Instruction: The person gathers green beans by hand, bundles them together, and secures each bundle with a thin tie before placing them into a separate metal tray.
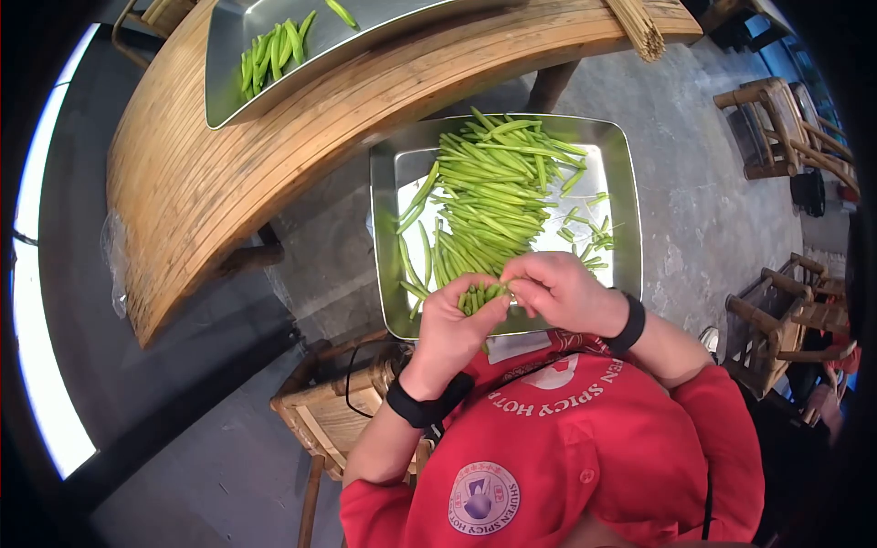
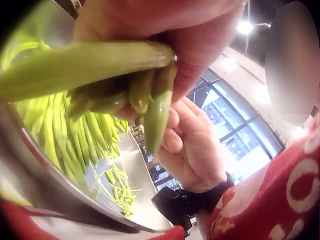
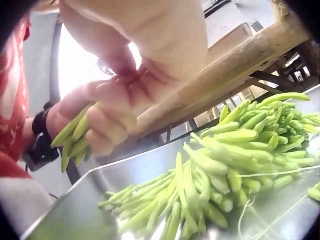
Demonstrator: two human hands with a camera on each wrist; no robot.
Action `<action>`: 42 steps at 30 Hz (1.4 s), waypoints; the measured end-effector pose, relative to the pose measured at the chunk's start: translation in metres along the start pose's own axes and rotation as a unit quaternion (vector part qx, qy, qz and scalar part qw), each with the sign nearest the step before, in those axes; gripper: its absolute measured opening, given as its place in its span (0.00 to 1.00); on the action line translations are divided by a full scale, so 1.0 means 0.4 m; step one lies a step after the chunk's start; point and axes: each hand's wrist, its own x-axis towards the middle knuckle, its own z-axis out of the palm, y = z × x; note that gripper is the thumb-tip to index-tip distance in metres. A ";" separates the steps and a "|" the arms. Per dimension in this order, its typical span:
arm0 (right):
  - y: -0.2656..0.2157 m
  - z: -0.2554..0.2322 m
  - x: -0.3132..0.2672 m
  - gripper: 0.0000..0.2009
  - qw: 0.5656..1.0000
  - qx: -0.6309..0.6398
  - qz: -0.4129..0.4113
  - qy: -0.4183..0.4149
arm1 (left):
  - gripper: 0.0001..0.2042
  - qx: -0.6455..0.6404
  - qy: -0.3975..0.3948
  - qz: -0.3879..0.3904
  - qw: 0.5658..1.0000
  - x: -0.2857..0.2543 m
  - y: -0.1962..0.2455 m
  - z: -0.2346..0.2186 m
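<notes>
My left hand (image 1: 445, 326) grips a small bunch of green beans (image 1: 477, 298) over the near side of a metal tray (image 1: 628, 215). Right beside it, my right hand (image 1: 565, 290) pinches the tip of a bean at the end of the bunch, its thumb and forefinger pressed together. Close up in the left wrist view, one long bean (image 2: 85, 65) lies across the others, partly covered by the fingers. A big heap of green beans (image 1: 498, 187) fills the tray's middle. Short snapped ends and thin strings (image 1: 594, 242) lie along its right side.
Beyond the tray stands a curved wooden table (image 1: 183, 173) with a second metal tray (image 1: 320, 57) holding a few beans. A bundle of thin sticks (image 1: 637, 27) juts over the table edge. Bamboo chairs (image 1: 772, 128) stand at right, another bamboo seat (image 1: 343, 416) at near left.
</notes>
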 end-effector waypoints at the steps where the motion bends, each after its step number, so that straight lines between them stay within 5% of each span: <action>1: -0.012 -0.027 0.006 0.04 0.994 0.037 0.049 -0.086 | 0.06 0.000 -0.002 -0.001 1.000 0.000 0.011 -0.008; 2: -0.014 -0.046 0.008 0.04 0.977 0.074 0.099 -0.171 | 0.06 0.028 -0.044 -0.019 0.998 0.000 0.018 -0.016; 6: -0.003 -0.075 0.004 0.04 0.970 0.100 0.073 -0.209 | 0.06 0.045 -0.133 -0.045 0.989 0.005 0.025 -0.026; 10: -0.009 -0.116 -0.007 0.05 0.969 0.120 0.113 -0.184 | 0.06 0.035 -0.132 -0.070 0.988 0.007 0.026 -0.034; 12: -0.006 -0.156 -0.015 0.06 0.970 0.037 0.169 -0.173 | 0.06 0.037 -0.105 -0.069 0.991 0.005 0.017 -0.045; 13: 0.034 -0.166 -0.016 0.06 0.983 -0.121 -0.021 -0.136 | 0.06 0.036 -0.104 -0.065 0.992 0.006 0.012 -0.052; 16: 0.053 -0.163 -0.019 0.08 0.950 -0.304 -0.046 -0.060 | 0.07 -0.009 -0.044 -0.069 0.997 0.001 -0.007 -0.067; 18: 0.051 -0.110 0.006 0.08 0.954 -0.297 -0.044 0.019 | 0.07 -0.036 -0.006 -0.064 0.997 0.002 -0.012 -0.071; 23: 0.083 0.010 0.088 0.06 0.931 -0.363 -0.016 0.036 | 0.07 -0.088 0.018 -0.030 0.995 0.005 -0.023 -0.067; 28: 0.050 0.006 0.070 0.07 0.938 -0.343 -0.018 0.041 | 0.06 -0.168 0.097 -0.030 0.981 0.041 0.006 -0.031; 30: 0.004 0.005 0.049 0.08 0.984 -0.126 0.121 -0.015 | 0.07 -0.168 0.101 -0.015 0.981 0.054 -0.002 -0.018; 32: 0.001 0.019 0.031 0.10 0.989 -0.086 0.117 -0.013 | 0.07 -0.162 0.098 0.005 0.982 0.065 -0.005 -0.008; 35: 0.003 0.035 0.021 0.11 0.992 -0.118 0.018 -0.038 | 0.08 -0.100 0.088 0.014 0.991 0.058 -0.005 -0.010; 39: -0.032 -0.005 0.016 0.08 0.974 -0.199 0.000 -0.105 | 0.10 -0.008 0.036 -0.008 0.999 0.039 -0.016 -0.032; 41: -0.054 -0.028 0.043 0.09 0.926 -0.293 -0.215 0.101 | 0.10 0.007 0.001 -0.003 1.000 0.023 -0.014 -0.036; 42: -0.040 -0.036 0.038 0.09 0.926 -0.293 -0.213 0.103 | 0.10 0.058 -0.026 -0.022 0.998 0.013 -0.002 -0.036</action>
